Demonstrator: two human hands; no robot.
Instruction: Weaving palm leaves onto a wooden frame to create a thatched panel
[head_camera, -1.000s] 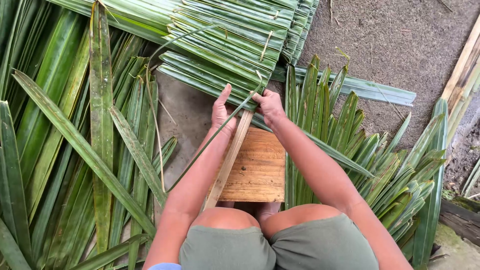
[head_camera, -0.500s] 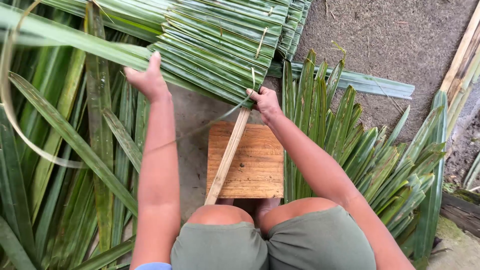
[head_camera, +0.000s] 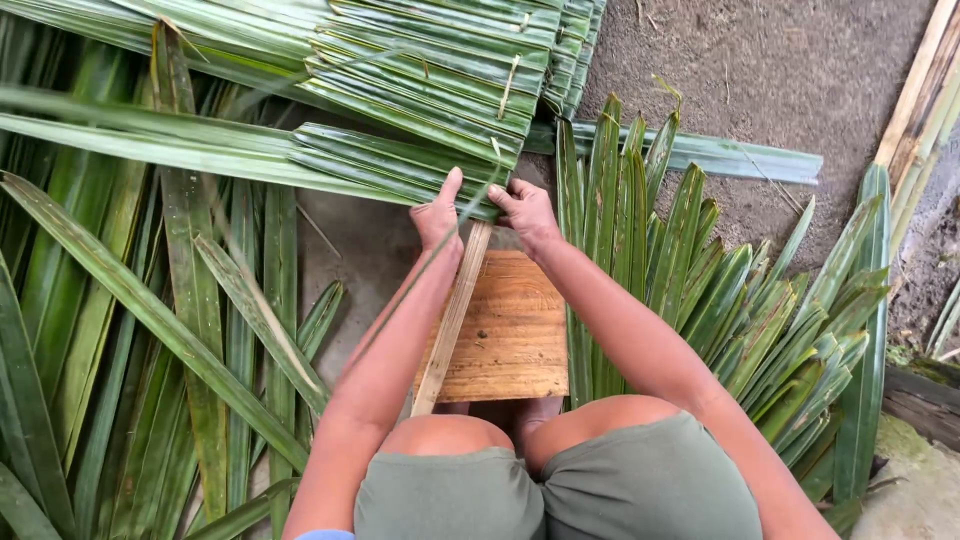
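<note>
two hands, left hand (head_camera: 440, 218) and right hand (head_camera: 526, 213) pinching folded palm leaf (head_camera: 400, 165) edge, over bamboo slat (head_camera: 450, 320)

Wooden block (head_camera: 515, 335), square, brown, on the floor. Loose long green palm leaves (head_camera: 150, 330), left. Fan of cut leaf tips (head_camera: 740, 300), right. Bare grey earth floor (head_camera: 790, 70). Pale timber (head_camera: 915, 100), far right.

The palm leaves (head_camera: 400, 165) under my hands are green, smooth and slightly glossy. The slat (head_camera: 452, 318) is pale, dry, matt wood. The board (head_camera: 515, 330) is brown grained wood. The ground (head_camera: 780, 70) looks rough, gritty.
</note>
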